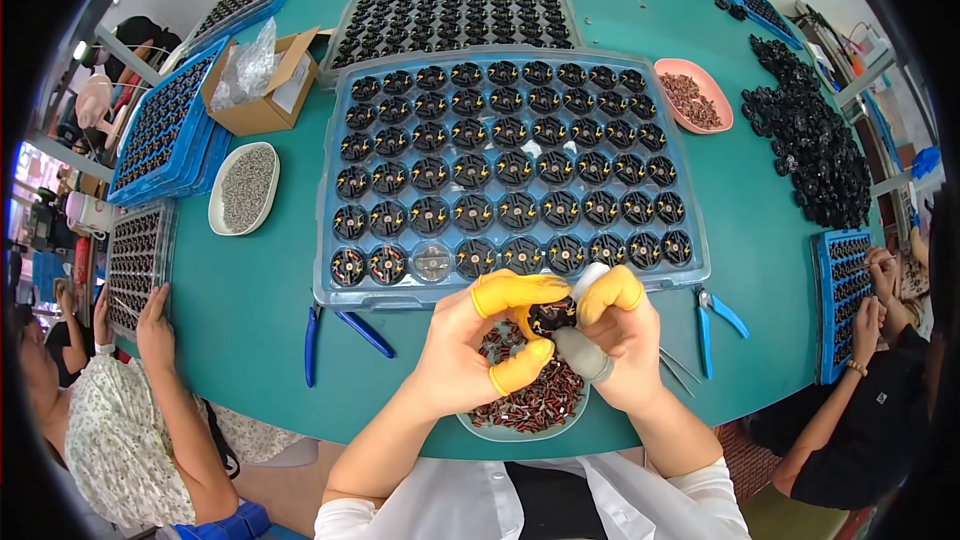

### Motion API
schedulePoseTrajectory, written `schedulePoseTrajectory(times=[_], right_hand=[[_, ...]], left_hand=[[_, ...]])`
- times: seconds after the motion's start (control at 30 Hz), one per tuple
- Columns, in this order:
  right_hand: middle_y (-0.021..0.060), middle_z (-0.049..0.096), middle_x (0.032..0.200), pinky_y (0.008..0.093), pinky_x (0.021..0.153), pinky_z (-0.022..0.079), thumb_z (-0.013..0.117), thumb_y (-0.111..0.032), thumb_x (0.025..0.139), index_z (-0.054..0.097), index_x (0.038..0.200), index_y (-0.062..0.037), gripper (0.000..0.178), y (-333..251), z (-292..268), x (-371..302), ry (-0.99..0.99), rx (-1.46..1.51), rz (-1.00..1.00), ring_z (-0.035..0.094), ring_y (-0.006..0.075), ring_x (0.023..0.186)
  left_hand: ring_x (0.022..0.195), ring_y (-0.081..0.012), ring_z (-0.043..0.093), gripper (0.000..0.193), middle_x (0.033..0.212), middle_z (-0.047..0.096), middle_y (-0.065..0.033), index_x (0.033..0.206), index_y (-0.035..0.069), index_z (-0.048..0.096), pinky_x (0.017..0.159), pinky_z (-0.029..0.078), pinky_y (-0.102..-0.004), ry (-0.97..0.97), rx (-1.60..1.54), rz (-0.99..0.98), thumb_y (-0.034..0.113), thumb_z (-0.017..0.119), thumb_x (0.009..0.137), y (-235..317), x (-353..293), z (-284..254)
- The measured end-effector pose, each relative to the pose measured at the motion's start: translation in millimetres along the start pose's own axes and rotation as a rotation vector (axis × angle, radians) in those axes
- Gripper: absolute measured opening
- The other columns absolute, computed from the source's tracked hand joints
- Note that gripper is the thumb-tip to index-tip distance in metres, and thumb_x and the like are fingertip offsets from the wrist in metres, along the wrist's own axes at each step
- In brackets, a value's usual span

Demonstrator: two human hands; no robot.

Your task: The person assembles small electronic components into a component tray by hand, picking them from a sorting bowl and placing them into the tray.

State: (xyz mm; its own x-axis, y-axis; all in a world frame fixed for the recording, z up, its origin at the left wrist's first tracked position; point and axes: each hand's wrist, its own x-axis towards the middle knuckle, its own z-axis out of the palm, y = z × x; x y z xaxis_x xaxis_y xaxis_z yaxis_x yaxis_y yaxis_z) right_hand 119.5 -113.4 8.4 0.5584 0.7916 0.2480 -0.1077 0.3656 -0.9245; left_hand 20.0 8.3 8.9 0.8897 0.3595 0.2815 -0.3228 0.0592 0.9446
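Observation:
Over a bowl (522, 437) of small dark red parts, my two hands hold one round black plastic part (552, 314) with yellow bits on it. My left hand (468, 345) pinches it from the left, with yellow finger cots on thumb and forefinger. From the right, my right hand (622, 345) grips it, wearing white, yellow and grey finger cots. The fingers partly cover the part. Just beyond lies a clear-and-blue tray (328, 205) with rows of similar round black parts. One pocket (431, 262) in its nearest row holds none.
Blue-handled pliers (722, 325) and tweezers (680, 370) lie right of my hands; dark blue pliers (310, 350) lie left. A white bowl (216, 202), cardboard box (255, 115), pink bowl (725, 105) and black heap (810, 135) stand farther out. Co-workers sit at both sides.

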Motion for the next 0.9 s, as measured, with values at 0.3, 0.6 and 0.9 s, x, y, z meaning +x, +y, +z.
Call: schedulePoseTrajectory(times=[0.3,0.6,0.9], right_hand=[[0.0074,0.049,0.087,0.0263,0.073,0.041,0.062,0.006,0.066,0.050,0.081,0.0003,0.020,-8.2,-0.4,0.2,-0.062,-0.137,0.004,0.049,0.0131,0.079],[0.0076,0.056,0.074,0.0235,0.056,0.043,0.067,0.000,0.063,0.054,0.074,-0.0017,0.017,-9.0,3.5,1.6,-0.012,-0.386,-0.071,0.054,0.0142,0.062],[0.0081,0.057,0.075,0.0243,0.056,0.044,0.068,0.000,0.063,0.055,0.074,-0.0021,0.017,-4.5,3.6,1.9,-0.031,-0.421,-0.118,0.056,0.0158,0.063]], left_hand=[[0.087,-0.0132,0.052,0.035,0.099,0.053,-0.0078,0.097,0.000,0.053,0.079,0.042,-0.0287,0.044,-0.113,-0.011,-0.004,0.060,0.063,-1.4,0.3,-1.9],[0.074,-0.0107,0.054,0.035,0.091,0.056,-0.0068,0.092,0.002,0.053,0.065,0.046,-0.0247,0.054,0.086,0.021,-0.003,0.061,0.059,1.9,0.8,-4.4],[0.078,-0.0102,0.053,0.032,0.092,0.053,-0.0060,0.092,0.001,0.051,0.069,0.045,-0.0242,0.083,-0.038,-0.047,-0.004,0.057,0.061,5.1,-1.3,-2.1]])
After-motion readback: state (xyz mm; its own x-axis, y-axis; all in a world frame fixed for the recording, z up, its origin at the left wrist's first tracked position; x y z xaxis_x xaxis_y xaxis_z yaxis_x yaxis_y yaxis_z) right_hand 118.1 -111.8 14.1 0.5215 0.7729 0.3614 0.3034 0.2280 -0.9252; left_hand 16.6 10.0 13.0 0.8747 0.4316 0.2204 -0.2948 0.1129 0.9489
